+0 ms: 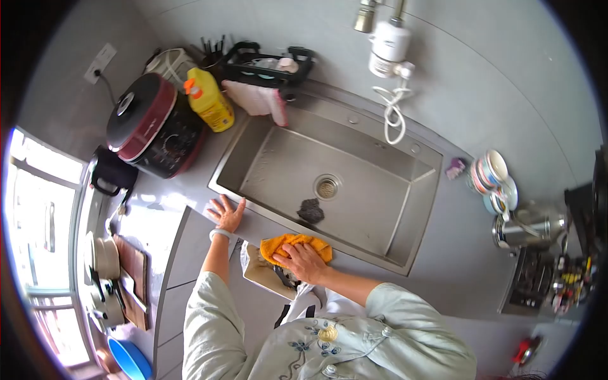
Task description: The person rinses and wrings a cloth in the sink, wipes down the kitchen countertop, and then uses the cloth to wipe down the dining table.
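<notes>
My left hand (pixel 227 214) lies open on the grey countertop by the sink's front left corner, fingers spread, holding nothing. My right hand (pixel 305 261) is on an orange cloth (pixel 286 244) at the counter's front edge, its fingers curled over the fabric. Just beyond is the stainless steel sink (pixel 272 166). A dark grey scrubbing pad (pixel 311 211) lies on the sink floor, in front of the drain strainer (pixel 327 187). Below the cloth, a bag-lined bin (pixel 266 272) is partly hidden by my right forearm.
Left of the sink stand a red and black electric cooker (pixel 158 126) and a yellow detergent bottle (pixel 210 104). Behind is a black rack (pixel 269 66) with a pink-edged cloth (pixel 253 98). At right are stacked bowls (pixel 487 174) and a metal kettle (pixel 532 229). A white cord (pixel 394 117) hangs over the sink.
</notes>
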Motion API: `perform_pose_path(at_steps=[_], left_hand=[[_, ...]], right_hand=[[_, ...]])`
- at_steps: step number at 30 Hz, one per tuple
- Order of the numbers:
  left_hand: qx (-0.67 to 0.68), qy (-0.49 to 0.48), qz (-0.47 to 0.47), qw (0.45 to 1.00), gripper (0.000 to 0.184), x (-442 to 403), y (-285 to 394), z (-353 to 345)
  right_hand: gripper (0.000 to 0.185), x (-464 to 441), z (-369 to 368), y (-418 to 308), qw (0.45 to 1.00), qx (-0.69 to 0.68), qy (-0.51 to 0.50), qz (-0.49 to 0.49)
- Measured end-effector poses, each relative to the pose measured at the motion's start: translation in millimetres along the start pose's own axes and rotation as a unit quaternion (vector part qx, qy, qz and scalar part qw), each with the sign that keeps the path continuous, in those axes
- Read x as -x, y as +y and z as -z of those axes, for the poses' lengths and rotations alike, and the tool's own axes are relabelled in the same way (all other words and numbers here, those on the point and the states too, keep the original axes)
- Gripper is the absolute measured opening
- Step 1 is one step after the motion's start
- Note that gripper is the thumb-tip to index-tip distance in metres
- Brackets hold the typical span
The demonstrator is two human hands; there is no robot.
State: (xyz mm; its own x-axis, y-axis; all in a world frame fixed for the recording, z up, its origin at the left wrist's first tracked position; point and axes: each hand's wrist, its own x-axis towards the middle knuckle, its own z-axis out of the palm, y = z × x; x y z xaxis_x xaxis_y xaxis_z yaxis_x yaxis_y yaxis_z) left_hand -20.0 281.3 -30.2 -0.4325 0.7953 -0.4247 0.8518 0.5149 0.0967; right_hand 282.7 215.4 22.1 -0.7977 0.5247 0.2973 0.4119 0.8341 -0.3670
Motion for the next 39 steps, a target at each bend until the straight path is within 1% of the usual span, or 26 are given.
perform_pose_path(at_steps=[1, 2, 3, 5, 7, 9, 10, 11, 13, 14, 15, 17, 18, 21, 22, 23, 24, 25, 27, 29, 30, 31, 33, 36, 38, 39], left_hand=[[-0.104, -0.046, -0.067, 0.991, 0.059, 2.2, -2.5, 2.3], [-0.084, -0.012, -0.086, 0.993, 0.043, 3.0, -7.6, -1.8], [-0.013, -0.038, -0.052, 0.998, 0.048, 7.9, -3.0, 5.2], [0.103, 0.047, -0.040, 0.993, 0.051, -26.8, -38.6, -48.1], [0.056, -0.022, -0.055, 0.997, 0.057, 5.6, -14.7, -3.9], [-0.002, 0.094, -0.168, 0.981, 0.057, 4.4, -30.9, -18.6], [0.124, 0.044, -0.088, 0.987, 0.058, 1.2, -30.2, -23.2], [0.127, 0.047, -0.080, 0.988, 0.058, -0.5, -33.1, -26.5], [0.302, 0.143, -0.049, 0.941, 0.060, -2.5, -30.5, -29.9], [0.318, 0.150, -0.019, 0.936, 0.056, 1.1, -31.8, -32.1], [0.321, 0.150, -0.020, 0.935, 0.056, -2.7, -42.5, -37.6], [0.153, 0.286, -0.173, 0.930, 0.049, -12.1, -67.0, -59.9], [0.151, 0.206, -0.088, 0.963, 0.042, 7.5, -48.6, -24.0], [0.187, 0.148, 0.032, 0.971, 0.063, -17.4, -59.2, -24.7], [0.208, 0.103, 0.064, 0.971, 0.075, -6.1, -38.5, -0.4], [0.228, 0.057, 0.094, 0.968, 0.087, 15.3, -16.0, 35.0], [0.168, 0.005, 0.067, 0.984, 0.111, 24.6, -7.8, 46.2], [0.124, -0.022, 0.064, 0.990, 0.126, 32.8, 3.8, 56.7], [0.088, -0.028, 0.062, 0.994, 0.132, 29.3, 7.5, 59.6], [0.071, -0.040, 0.050, 0.995, 0.132, 28.5, 8.1, 62.1], [0.051, -0.048, 0.040, 0.997, 0.132, 27.4, 7.6, 62.8], [0.052, -0.048, 0.042, 0.997, 0.132, 24.8, 6.0, 60.1], [0.025, -0.027, 0.040, 0.999, 0.135, 20.6, 0.7, 50.8], [0.011, -0.009, 0.024, 1.000, 0.134, 18.6, -3.4, 46.4], [0.027, -0.022, 0.034, 0.999, 0.135, 20.6, -0.7, 51.7], [0.045, -0.032, 0.041, 0.998, 0.135, 20.6, 1.5, 53.1]], right_hand=[[0.044, -11.6, -3.4, 1.3, 1.000, -0.005, -0.003, 0.013], [0.044, -24.8, -7.8, 2.5, 0.999, -0.017, -0.022, 0.022], [0.045, -38.5, -13.3, 3.8, 0.998, -0.029, -0.040, 0.031], [0.043, -69.3, -26.9, 4.9, 0.997, -0.043, -0.050, 0.039], [0.041, -98.6, -41.4, 8.3, 0.997, -0.066, -0.020, 0.041], [0.040, -125.7, -52.5, 12.2, 0.996, -0.070, -0.018, 0.051], [0.038, -137.7, -53.8, 13.4, 0.996, -0.074, -0.032, 0.049], [0.036, -147.3, -54.6, 14.2, 0.995, -0.077, -0.045, 0.047], [0.035, -159.2, -53.9, 14.2, 0.994, -0.085, -0.036, 0.053], [0.034, -164.8, -53.4, 14.1, 0.993, -0.103, -0.036, 0.044], [0.032, -168.6, -53.9, 16.1, 0.992, -0.118, -0.037, 0.031], [0.032, -177.8, -56.7, 20.5, 0.990, -0.136, 0.004, 0.028], [0.031, -181.0, -57.6, 25.2, 0.986, -0.156, 0.049, 0.030], [0.032, -180.9, -60.2, 46.8, 0.963, -0.247, 0.105, -0.039], [0.035, -174.7, -48.6, 59.9, 0.955, -0.230, 0.165, -0.089], [0.035, -163.6, -63.8, 86.3, 0.921, -0.293, 0.214, -0.143], [0.034, -149.0, -44.0, 107.1, 0.890, -0.322, 0.223, -0.234], [0.032, -128.9, -46.3, 146.0, 0.868, -0.333, 0.268, -0.254], [0.030, -78.9, -12.0, 198.6, 0.700, -0.525, 0.354, -0.330], [0.029, -31.6, 39.0, 231.0, 0.673, -0.416, 0.439, -0.425], [0.028, -3.9, 46.0, 255.0, 0.632, -0.370, 0.498, -0.464], [0.035, 27.3, 49.0, 282.2, 0.620, -0.303, 0.513, -0.510], [0.041, 69.2, 54.8, 327.3, 0.449, -0.405, 0.601, -0.523], [0.046, 57.9, 40.8, 366.9, 0.425, -0.406, 0.615, -0.526], [0.047, 25.9, -0.3, 382.9, 0.381, -0.410, 0.653, -0.510], [0.051, 1.5, -13.6, 366.4, 0.506, -0.446, 0.577, -0.460]])
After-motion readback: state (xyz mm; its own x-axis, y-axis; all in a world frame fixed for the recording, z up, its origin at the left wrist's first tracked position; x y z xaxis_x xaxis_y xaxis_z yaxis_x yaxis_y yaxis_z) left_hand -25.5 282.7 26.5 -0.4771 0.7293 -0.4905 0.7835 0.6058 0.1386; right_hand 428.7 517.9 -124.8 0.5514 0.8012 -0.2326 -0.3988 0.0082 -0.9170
